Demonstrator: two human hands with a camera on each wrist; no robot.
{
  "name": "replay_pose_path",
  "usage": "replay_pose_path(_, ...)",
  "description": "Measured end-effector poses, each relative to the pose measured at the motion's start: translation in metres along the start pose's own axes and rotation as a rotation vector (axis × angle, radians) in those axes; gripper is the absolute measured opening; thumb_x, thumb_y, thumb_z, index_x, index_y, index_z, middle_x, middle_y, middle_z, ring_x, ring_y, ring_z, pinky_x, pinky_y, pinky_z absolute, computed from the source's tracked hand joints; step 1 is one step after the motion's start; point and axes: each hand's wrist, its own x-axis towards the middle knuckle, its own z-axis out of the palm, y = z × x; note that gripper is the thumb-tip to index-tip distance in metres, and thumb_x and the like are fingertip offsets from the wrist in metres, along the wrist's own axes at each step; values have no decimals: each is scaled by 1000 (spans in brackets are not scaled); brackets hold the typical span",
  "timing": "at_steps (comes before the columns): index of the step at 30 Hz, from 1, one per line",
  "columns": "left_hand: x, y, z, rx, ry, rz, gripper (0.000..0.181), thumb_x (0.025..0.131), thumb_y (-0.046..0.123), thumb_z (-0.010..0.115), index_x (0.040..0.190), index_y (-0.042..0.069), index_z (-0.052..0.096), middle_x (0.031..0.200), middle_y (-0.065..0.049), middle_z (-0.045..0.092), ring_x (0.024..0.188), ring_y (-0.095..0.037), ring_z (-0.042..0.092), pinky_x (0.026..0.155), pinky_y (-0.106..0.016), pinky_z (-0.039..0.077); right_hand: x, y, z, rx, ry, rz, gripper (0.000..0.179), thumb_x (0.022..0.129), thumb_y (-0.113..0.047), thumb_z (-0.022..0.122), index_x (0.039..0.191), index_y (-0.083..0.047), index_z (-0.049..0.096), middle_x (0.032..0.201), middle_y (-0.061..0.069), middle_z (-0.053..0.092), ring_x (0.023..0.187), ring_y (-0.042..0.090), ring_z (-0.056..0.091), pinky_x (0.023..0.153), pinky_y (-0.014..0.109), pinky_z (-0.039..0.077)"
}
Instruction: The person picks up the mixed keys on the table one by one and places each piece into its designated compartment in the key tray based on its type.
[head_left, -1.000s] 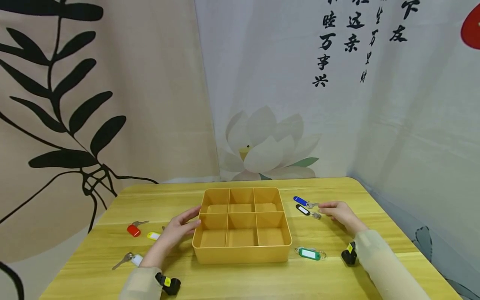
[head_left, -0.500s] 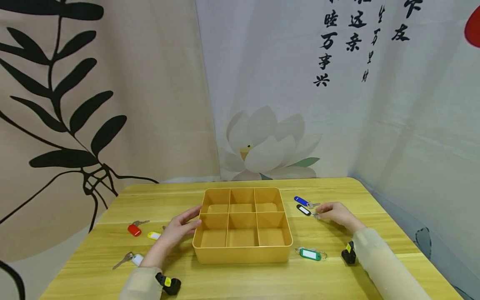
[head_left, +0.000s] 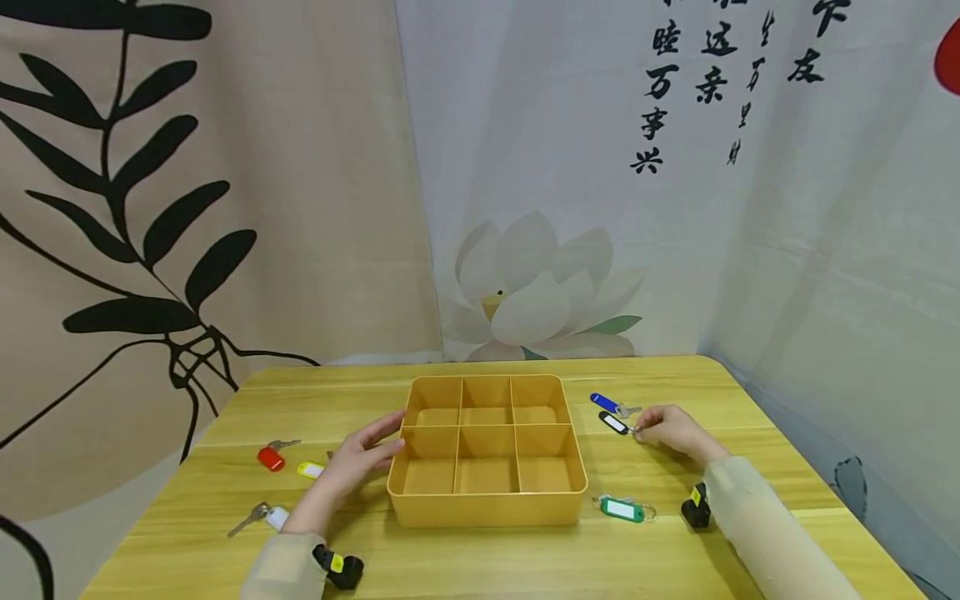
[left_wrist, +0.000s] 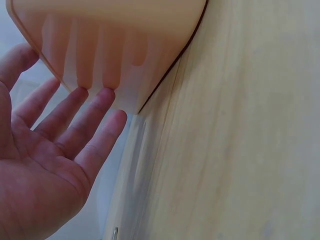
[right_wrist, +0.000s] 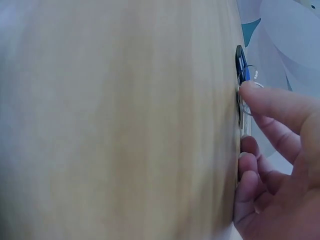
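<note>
Tabletop (head_left: pixel 480 562); box compartments (head_left: pixel 487 472), head-view only

on table (head_left: pixel 480 567): divided box (head_left: pixel 487 510), centre; three key tags (head_left: pixel 271 459), left; two key tags (head_left: pixel 604 403), far right; single key tag (head_left: pixel 622 510), near right; hanging cloth (head_left: pixel 540 150), behind.

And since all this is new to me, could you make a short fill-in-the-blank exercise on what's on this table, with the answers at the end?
1. The box is divided into ____ compartments.
2. In the head view, the left hand touches the box's ____ side.
3. The black key tag, its ring end at the fingertips of the right hand, lies next to a ____ key tag.
4. Left of the box lie a red key tag, a yellow key tag and a ____ one.

Missing words: six; left; blue; white.
</note>
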Motion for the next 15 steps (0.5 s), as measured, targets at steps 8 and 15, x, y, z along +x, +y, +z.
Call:
replay_pose_path(8,0,0,0,15,3,-5,61,95,23,65,149,12,39,152,-20,34,123,-33,51,93,-39,50,2,6,-1,-36,49,17,15,86,-15,73,92,-1,72,90,4,67,73,19,46,64,31,37)
replay_pose_path(15,0,0,0,17,3,0,61,95,22,64,149,13,39,151,-20,34,123,-34,51,93,-39,50,0,6,-4,42,68,31,23,87,-19,72,98,1,73,99,7,69,81,18,49,68,31,39)
